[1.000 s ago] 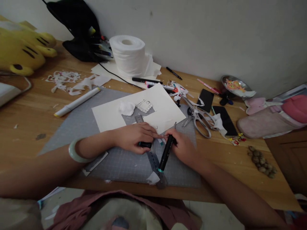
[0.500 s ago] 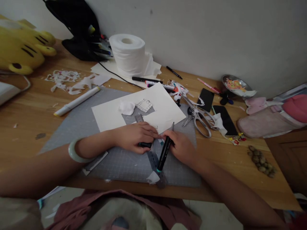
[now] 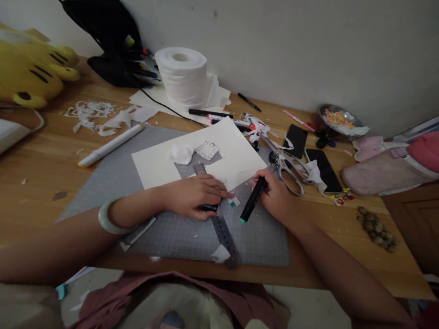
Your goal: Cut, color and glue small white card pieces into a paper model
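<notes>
My right hand [image 3: 279, 199] is closed round a black marker [image 3: 253, 199] with a teal end, held slanting above the cutting mat [image 3: 264, 242]. My left hand [image 3: 192, 196] lies low over the mat, fingers curled over a short black cylinder that looks like a marker cap [image 3: 208, 207]. Its outstretched fingertip touches a small white paper piece [image 3: 236, 201] with a teal patch. Under that hand runs a metal ruler [image 3: 224, 235], partly hidden. Just beyond is a cream paper sheet [image 3: 154, 167], with a white wad [image 3: 182, 154] and a small paper cutout with drawn outlines [image 3: 207, 150].
Scissors [image 3: 290, 173] and two dark phones [image 3: 324, 170] lie to the right, near a metal bowl [image 3: 338, 119]. A tissue roll [image 3: 181, 80] stands at the back. A white marker [image 3: 111, 145] and paper shreds [image 3: 91, 112] are left. The table's front edge is close.
My right hand has moved right with the black marker, away from my left hand, and the marker tilts more. The small teal-marked paper piece now shows. My left hand has stayed nearly in place.
</notes>
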`<state>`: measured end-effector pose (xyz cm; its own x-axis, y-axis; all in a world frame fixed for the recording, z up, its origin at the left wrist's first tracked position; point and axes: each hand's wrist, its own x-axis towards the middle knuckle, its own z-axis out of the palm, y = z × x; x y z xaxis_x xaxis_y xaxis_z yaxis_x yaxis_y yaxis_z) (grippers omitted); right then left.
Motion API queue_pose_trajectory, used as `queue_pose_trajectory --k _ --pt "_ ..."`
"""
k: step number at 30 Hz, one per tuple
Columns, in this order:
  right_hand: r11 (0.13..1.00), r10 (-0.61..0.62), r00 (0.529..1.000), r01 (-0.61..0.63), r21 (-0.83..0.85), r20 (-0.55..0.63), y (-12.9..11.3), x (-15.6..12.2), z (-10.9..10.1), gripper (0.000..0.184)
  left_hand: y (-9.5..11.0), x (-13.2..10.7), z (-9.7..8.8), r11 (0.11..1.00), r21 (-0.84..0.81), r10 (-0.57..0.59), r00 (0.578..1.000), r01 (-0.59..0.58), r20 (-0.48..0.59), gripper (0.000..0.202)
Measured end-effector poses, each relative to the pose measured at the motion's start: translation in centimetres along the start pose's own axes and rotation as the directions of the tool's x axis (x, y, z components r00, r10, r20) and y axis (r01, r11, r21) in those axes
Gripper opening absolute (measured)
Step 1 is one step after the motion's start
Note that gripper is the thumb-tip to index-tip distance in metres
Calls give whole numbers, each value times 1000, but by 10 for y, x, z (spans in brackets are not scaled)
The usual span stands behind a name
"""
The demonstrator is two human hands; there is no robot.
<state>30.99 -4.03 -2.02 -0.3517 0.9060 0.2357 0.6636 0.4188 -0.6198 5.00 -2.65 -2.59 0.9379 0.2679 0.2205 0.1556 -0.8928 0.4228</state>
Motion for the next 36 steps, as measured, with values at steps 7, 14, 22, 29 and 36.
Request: queue_pose_trajectory --k 7,14,22,29,36 --pt "921 -389 906 377 101 166 -9 -10 -4 26 -1 -1 0 1000 -21 -8 1000 8 0 9" --pt "949 -313 889 309 69 335 -13 -5 0 29 -2 -1 1 1000 -11 -2 1000 2 5 12" --pt "944 -231 955 173 281 188 -16 -15 10 8 -1 0 0 1000 -15 -11 1000 11 -2 10" --pt "888 -96 986 24 459 133 -21 -16 13 21 -2 -2 1 999 -52 5 999 -7 -49 8" --pt "935 119 974 -175 307 191 -26 -4 5 11 -1 0 0 997 -75 -8 999 5 -48 8"
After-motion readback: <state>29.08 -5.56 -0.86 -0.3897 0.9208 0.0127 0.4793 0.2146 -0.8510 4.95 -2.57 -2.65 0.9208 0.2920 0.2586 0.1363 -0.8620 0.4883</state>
